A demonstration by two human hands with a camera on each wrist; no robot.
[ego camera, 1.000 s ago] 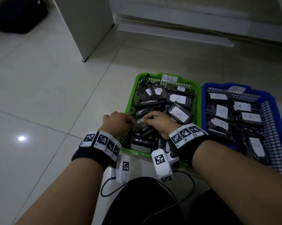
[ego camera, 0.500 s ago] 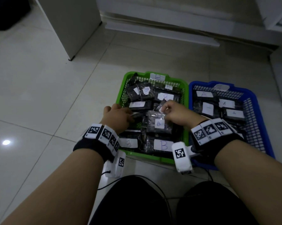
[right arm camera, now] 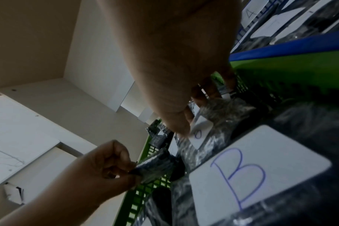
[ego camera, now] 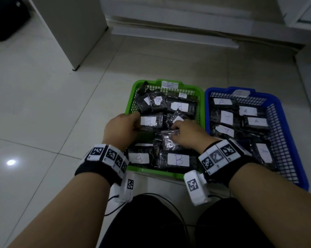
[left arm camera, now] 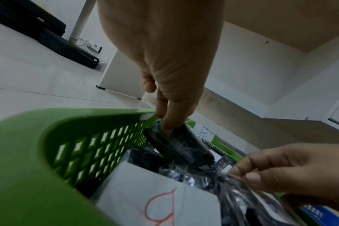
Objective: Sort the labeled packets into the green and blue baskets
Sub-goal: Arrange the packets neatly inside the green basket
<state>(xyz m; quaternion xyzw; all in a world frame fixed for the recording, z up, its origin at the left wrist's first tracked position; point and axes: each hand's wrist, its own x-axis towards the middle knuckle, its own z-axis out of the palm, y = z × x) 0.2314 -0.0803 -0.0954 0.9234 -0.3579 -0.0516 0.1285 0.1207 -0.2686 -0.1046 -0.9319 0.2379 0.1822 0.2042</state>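
We see the green basket [ego camera: 201, 106] packed with dark, shiny packets [ego camera: 178, 160] wearing white B labels, jumbled at all angles. Touching its right rim, the blue basket [ego camera: 283, 122] holds A-labelled packets [ego camera: 256, 122] lying flat.

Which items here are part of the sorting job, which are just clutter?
Job: green basket, blue basket, labeled packets, left hand, right hand.

Lying about: black cases, power strip, white cabinet.
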